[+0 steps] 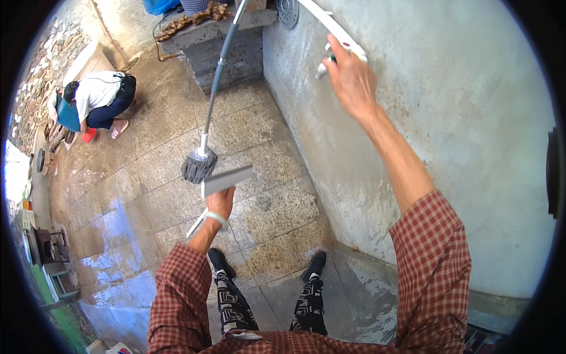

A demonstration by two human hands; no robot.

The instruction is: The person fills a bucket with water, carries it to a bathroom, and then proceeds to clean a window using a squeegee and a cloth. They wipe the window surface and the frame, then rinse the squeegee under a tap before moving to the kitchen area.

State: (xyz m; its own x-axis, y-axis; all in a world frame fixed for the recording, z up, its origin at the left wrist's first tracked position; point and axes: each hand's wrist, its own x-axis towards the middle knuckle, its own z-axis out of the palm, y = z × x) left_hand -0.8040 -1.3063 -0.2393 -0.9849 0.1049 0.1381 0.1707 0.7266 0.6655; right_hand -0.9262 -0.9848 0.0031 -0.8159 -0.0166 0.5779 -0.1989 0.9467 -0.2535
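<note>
My left hand [220,202] grips a squeegee [227,180] with a wide grey blade; its pale handle [194,225] runs down past my wrist. Just beyond the blade, a string mop [199,166] rests its grey head on the floor, its long pole leaning up toward a masonry ledge. My right hand [356,82] is raised by the wall, index finger and thumb spread around a small white tap [323,70]. A white pipe [334,28] runs down the wall behind that hand. Whether the fingers touch pipe or tap cannot be told.
A plastered wall [464,110] rises on the right. Wet patches mark the tiled floor [168,208]. At the far left, a person [101,95] squats, holding a red container [89,135]. Ginger-like roots [194,20] lie on the masonry ledge [234,26]. A small stool [62,283] stands at lower left.
</note>
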